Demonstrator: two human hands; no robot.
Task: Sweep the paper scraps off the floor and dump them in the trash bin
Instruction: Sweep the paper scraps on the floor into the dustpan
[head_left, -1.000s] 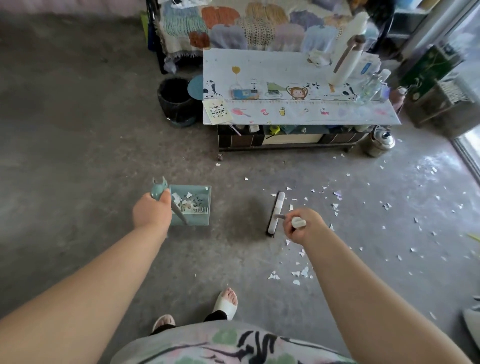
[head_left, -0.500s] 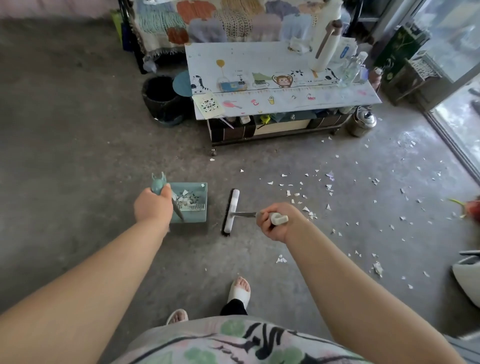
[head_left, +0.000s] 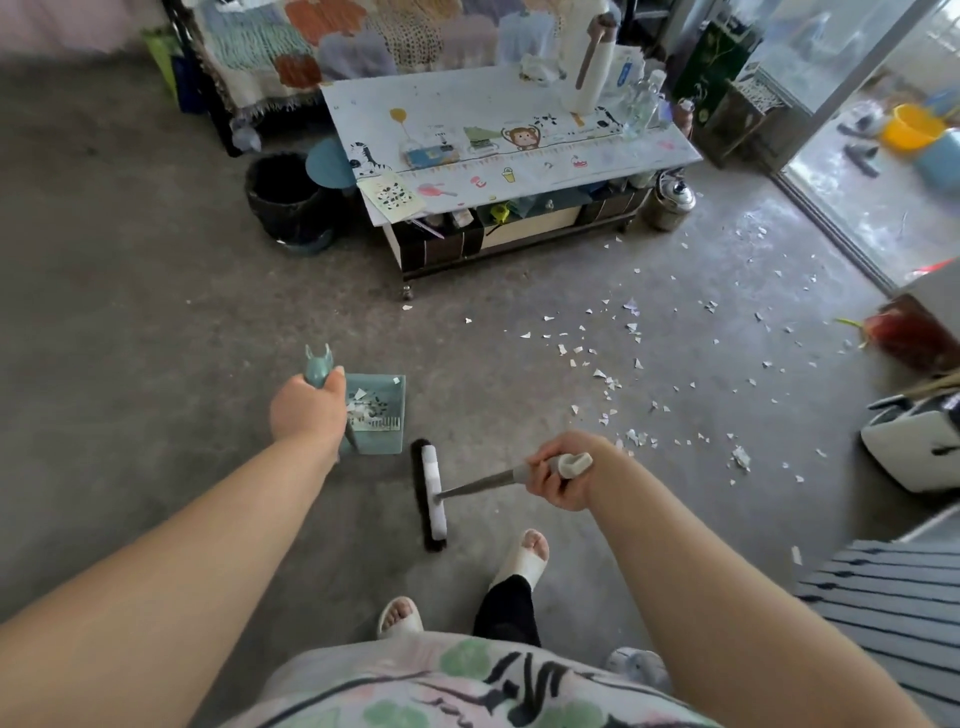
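Gripping dustpan (head_left: 383, 439) in left hand (head_left: 306, 410) and broom (head_left: 434, 493) in right hand (head_left: 563, 473), drawing broom back to dustpan's five o'clock, leaving scraps (head_left: 600, 374) unswept at two o'clock.

Square plastic dustpan (head_left: 385, 442): pale teal all over, handle included.
Torn paper scraps (head_left: 563, 349): plain white, one or two faintly lilac.
Long-handled flat broom (head_left: 478, 485): white head, black bristles, grey metal shaft, cream grip.
Bare concrete floor (head_left: 156, 312): mottled grey.
Round plastic trash bin (head_left: 283, 208): black.
Plastic cover of the low table (head_left: 467, 98): white ground; carries printed cartoons: brown monkey, black-and-white zebra, yellow balloon, small pink motifs.
Knitted patchwork blanket (head_left: 353, 47): orange, blue, lilac and cream patches, some dotted.
Open-toed slippers (head_left: 522, 564): off-white.
Loose printed garment (head_left: 415, 691): pale ground, green blobs, black brush strokes.
Striped cloth at the right edge (head_left: 883, 597): light grey, dark stripes.
Round plastic basin (head_left: 909, 130): yellow.
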